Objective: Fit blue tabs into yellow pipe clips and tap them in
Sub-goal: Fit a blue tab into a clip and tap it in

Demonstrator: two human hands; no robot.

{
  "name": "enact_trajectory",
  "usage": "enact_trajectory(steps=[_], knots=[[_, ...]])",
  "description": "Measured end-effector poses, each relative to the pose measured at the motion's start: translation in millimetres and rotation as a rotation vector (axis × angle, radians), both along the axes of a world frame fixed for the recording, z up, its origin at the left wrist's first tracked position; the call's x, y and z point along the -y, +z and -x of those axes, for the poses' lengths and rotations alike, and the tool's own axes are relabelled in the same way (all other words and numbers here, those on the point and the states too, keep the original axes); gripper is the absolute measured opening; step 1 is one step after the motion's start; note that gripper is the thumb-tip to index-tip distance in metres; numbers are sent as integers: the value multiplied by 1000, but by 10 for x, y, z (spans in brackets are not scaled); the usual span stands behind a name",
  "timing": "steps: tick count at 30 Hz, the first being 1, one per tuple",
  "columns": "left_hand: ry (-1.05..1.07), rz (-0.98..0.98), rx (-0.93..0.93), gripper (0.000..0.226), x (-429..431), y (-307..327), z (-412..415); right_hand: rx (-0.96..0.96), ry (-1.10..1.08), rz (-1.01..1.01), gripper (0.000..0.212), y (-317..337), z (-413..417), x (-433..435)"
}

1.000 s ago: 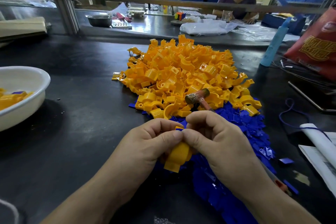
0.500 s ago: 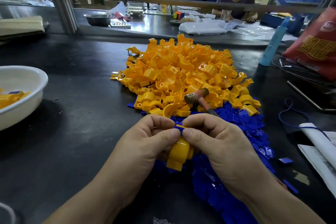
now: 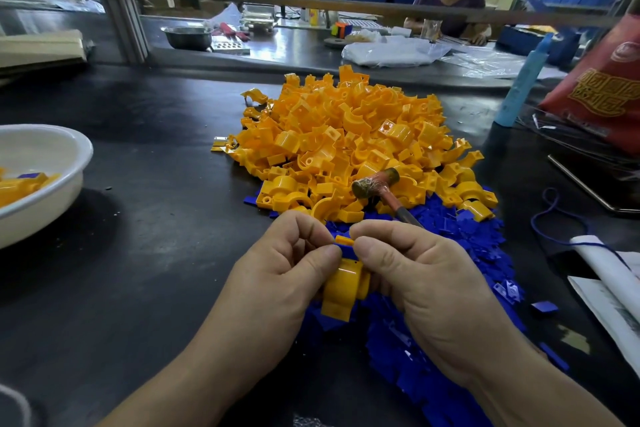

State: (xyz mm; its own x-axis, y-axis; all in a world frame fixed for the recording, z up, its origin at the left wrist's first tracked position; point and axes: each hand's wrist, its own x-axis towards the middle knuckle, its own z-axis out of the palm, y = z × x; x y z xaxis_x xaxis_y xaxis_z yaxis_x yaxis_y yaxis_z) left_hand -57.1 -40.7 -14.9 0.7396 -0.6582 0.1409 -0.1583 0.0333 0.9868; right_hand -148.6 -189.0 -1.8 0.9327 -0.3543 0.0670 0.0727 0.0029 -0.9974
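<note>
Both hands meet over the near edge of the blue tab pile (image 3: 460,250). My left hand (image 3: 277,284) grips a yellow pipe clip (image 3: 341,288) that hangs down between the palms. My right hand (image 3: 426,288) pinches a blue tab (image 3: 346,249) at the clip's upper end, thumb against it. The handle of a small hammer (image 3: 375,182) runs under my right hand; its taped head lies on the big heap of yellow clips (image 3: 346,135). Whether the right palm holds the handle is hidden.
A white bowl (image 3: 52,156) with several finished clips stands at the left edge. A red bag (image 3: 602,90), a light-blue bottle (image 3: 523,80) and papers (image 3: 616,281) crowd the right. A rail and another person's bench lie beyond the heap.
The clip has been lifted slightly and the blue tab now shows between the two thumbs at its top. Both hands stay in the same spot.
</note>
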Motion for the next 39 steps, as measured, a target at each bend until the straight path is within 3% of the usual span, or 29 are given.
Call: enact_trajectory(steps=[7, 14, 19, 31, 36, 39], knots=[[52, -15, 5, 33, 10, 0, -16, 31, -22, 258, 32, -1, 19, -46], [-26, 16, -257, 34, 1, 13, -45, 55, -39, 390, 26, 17, 31, -69], [-55, 35, -322, 23, 7, 34, -10, 47, -54, 376, 27, 19, 30, -72], [-48, -2, -275, 29, -11, 48, -23, 55, -51, 433, 23, 49, 42, -99], [75, -138, -183, 25, -218, 169, -262, 25, -282, 796, 30, 153, 145, 69], [163, -365, -102, 6, -397, 205, -449, -159, -425, 1129, 40, 250, 262, 302]])
